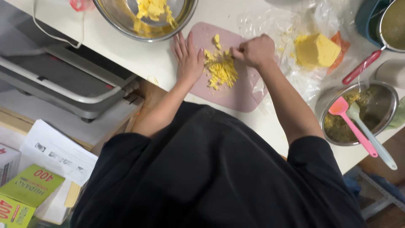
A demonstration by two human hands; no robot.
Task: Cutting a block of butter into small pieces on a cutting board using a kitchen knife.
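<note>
Pressing flat and open beside the soft, crumbly yellow pieces on the pink board, left hand steadies; right hand is fisted, whatever it grips hidden.

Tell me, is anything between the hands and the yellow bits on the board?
No. The left hand lies flat right beside the yellow pieces on the pink cutting board, and the right hand is closed at the pile's other side.

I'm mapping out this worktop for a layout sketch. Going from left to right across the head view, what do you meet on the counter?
Steel bowl of yellow pieces → left hand → chopped yellow pieces on the pink cutting board → right hand → yellow block → pink spatula.
</note>
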